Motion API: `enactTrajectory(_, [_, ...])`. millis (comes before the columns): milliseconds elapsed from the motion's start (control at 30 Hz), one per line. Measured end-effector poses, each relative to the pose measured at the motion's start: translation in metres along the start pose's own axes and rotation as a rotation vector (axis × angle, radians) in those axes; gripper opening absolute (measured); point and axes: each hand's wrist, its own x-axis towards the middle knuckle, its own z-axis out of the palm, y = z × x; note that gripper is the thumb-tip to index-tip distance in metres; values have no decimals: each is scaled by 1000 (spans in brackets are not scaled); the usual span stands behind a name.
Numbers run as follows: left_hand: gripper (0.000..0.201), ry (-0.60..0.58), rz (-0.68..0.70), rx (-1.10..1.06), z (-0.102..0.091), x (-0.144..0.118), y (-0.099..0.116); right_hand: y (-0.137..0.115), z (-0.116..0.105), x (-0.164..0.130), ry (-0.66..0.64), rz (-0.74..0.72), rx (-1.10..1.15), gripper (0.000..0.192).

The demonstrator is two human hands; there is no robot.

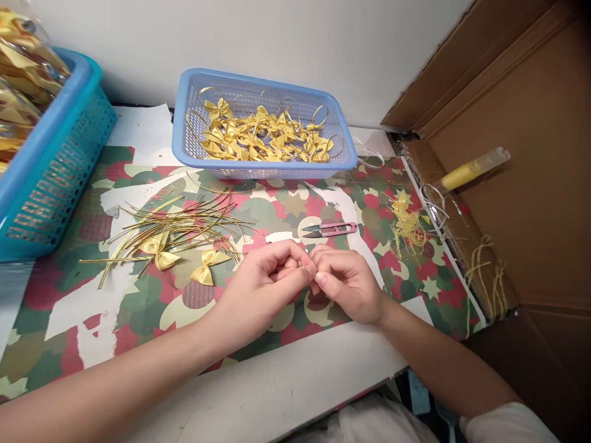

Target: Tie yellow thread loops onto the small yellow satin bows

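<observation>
Head view, only one I have. Left hand (pixel 263 286) and right hand (pixel 346 283) meet fingertip to fingertip above the table centre, both curled tight. I can't tell what they pinch: whatever sits between the fingertips is too small or hidden. Both hands are clenched, contents unclear.

Just left of the hands, two loose yellow satin ribbon bows (pixel 207 266) lie on the camouflage-and-star patterned table covering (pixel 286 209), touching the edge of a fanned pile of thin gold wire ties (pixel 175 224). Neither hand touches those.

Behind the hands, near the right one, small pink-handled thread snips (pixel 330 230) lie flat, untouched.

Against the wall, a pale blue perforated plastic basket (pixel 263 163) holds a heap of yellow bows with gold wire loops attached. I read those as finished pieces, so my judgement is a good batch is done, with a sizeable wire pile and two bare bows left.

Far left, a turquoise mesh plastic basket (pixel 46 178) carries clear bags of yellow ribbon stock (pixel 21 67), partly cut off by the frame.

Right side: yellow thread trimmings (pixel 406 224) scattered on the covering, a yellow-filled clear tube (pixel 473 167) resting on the brown cardboard box flap (pixel 530 203).
</observation>
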Motion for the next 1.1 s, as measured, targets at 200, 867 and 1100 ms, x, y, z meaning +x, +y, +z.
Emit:
enactTrajectory(200, [18, -3, 5, -94, 1, 3, 0, 1, -1, -1, 14, 7, 65, 29])
enactTrajectory(867, [14, 10, 21, -288, -11, 8, 1, 4, 0, -2, -12, -2, 15, 28])
enactTrajectory(1100, [20, 223, 108, -220, -24, 7, 25, 1, -3, -3, -58, 29, 4, 29])
